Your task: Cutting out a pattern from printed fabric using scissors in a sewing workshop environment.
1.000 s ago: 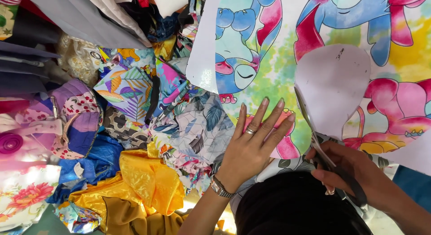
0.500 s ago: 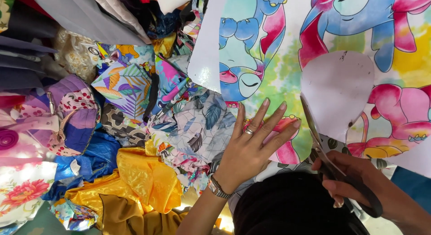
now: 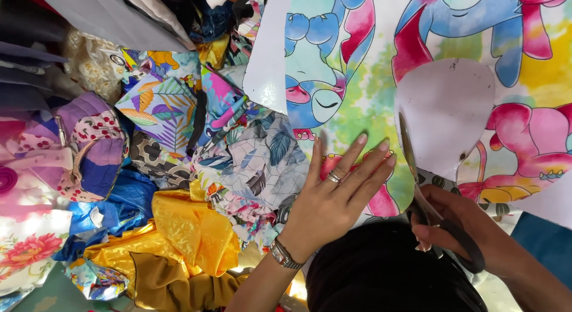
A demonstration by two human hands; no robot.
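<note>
Pressing flat with fingers spread, the left hand (image 3: 333,199) lies open on the cartoon-print fabric (image 3: 363,103), holding nothing. The right hand (image 3: 459,220) has its grip clamped on black-handled scissors (image 3: 426,196), blades running along the edge of a white paper pattern (image 3: 444,112) lying on that fabric. Heaped colourful fabric scraps (image 3: 179,169) lie left.

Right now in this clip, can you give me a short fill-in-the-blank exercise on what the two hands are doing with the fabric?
1. The right hand holds a pair of ____.
2. The left hand lies flat on the cartoon-print fabric, with a ____ on one finger.
3. The blades run along the edge of a white paper ____ lying on the fabric.
4. The shiny scrap left of the wrist is ____ in colour.

Missing words: scissors; ring; pattern; yellow
</note>
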